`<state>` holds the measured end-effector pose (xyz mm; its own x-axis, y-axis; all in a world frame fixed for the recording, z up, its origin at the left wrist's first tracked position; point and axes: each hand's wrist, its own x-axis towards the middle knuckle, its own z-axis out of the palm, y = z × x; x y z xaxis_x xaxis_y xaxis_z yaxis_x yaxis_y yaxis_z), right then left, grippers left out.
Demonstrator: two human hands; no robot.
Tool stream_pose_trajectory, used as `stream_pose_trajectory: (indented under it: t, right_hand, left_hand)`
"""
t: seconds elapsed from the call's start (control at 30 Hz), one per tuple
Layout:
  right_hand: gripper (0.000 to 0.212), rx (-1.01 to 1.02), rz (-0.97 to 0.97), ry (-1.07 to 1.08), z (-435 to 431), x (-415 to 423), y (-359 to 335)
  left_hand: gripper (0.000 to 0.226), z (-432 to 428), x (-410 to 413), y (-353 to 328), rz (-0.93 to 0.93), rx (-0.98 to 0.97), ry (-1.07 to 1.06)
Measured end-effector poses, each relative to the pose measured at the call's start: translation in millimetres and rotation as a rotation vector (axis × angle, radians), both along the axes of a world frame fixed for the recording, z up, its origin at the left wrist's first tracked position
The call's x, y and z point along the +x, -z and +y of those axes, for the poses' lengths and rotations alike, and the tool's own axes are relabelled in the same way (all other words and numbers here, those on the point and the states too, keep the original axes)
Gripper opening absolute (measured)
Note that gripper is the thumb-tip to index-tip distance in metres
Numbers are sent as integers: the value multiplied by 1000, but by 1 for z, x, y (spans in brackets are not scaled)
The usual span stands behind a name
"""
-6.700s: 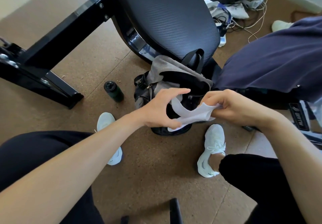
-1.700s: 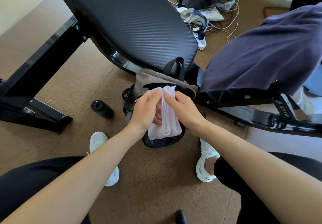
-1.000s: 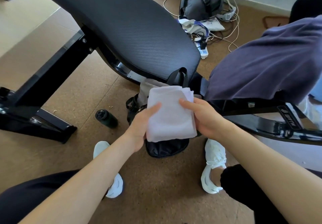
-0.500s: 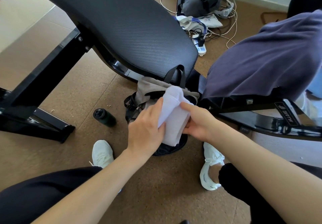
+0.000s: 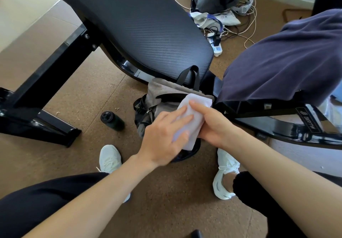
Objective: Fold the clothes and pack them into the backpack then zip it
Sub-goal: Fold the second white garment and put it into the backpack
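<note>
Nearest the camera: two bare forearms reaching forward over black-trousered knees, with white sneakers (image 5: 224, 176) planted on the brown cork floor (image 5: 77, 97) either side of the work area. Left hand (image 5: 162, 137) laid palm-down, fingers (image 5: 180, 115) extended flat across the near face of the folded white cloth garment (image 5: 193, 115); right hand (image 5: 212, 124) cupped around the opposite side, thumb on top. Garment thus pressed between both hands, not pinched at an edge. Long axis of the folded bundle running from lower left to upper right, far end pointed toward the bag opening. Directly beneath and just beyond the hands: grey fabric backpack with black handle straps (image 5: 166, 95), standing on the floor, mouth open and facing up, near rim partly hidden by the garment. Both hands about equally close to the opening; right hand slightly farther forward. Judged step: insertion of the bundle downward, far end first, into the mouth. Zipping not yet begun. Left of the backpack, apart from it: small dark cylindrical bottle (image 5: 112, 120). Beyond: black textured padded counter (image 5: 148, 24) leaning over the backpack. To the right: dark navy fabric garment (image 5: 286, 62) draped over a second black frame, probably awaiting folding.
</note>
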<state>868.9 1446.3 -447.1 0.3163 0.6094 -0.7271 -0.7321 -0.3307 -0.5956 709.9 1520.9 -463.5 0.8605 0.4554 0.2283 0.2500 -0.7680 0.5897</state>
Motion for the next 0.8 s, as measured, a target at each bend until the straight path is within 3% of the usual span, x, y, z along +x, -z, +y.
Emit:
stream_pose_trajectory:
  t: [0.1, 0.23, 0.33, 0.4, 0.47, 0.57, 0.63, 0.8]
  right_hand:
    - [48, 30, 39, -26, -1, 2, -1]
    - [40, 83, 73, -66, 0, 1, -1]
    - [40, 68, 42, -127, 2, 0, 7]
    - [39, -1, -88, -202, 6, 1, 16]
    - [38, -105, -280, -268, 11, 5, 22]
    - [40, -291, -764, -418, 19, 21, 29]
    - [40, -363, -973, -568, 23, 30, 30]
    - [38, -414, -981, -743, 29, 42, 43]
  left_hand:
    - [45, 17, 1, 0, -159, -518, -133]
    - [54, 23, -2, 5, 6, -905, -44]
    - [51, 18, -5, 8, 123, -929, 19]
    - [43, 16, -6, 13, 112, -927, 14]
    - [38, 18, -9, 23, 148, -888, -6]
    - [35, 17, -17, 47, 305, -773, -75]
    - [29, 13, -25, 62, 365, -803, -160]
    - [23, 16, -36, 84, 338, -1012, -355]
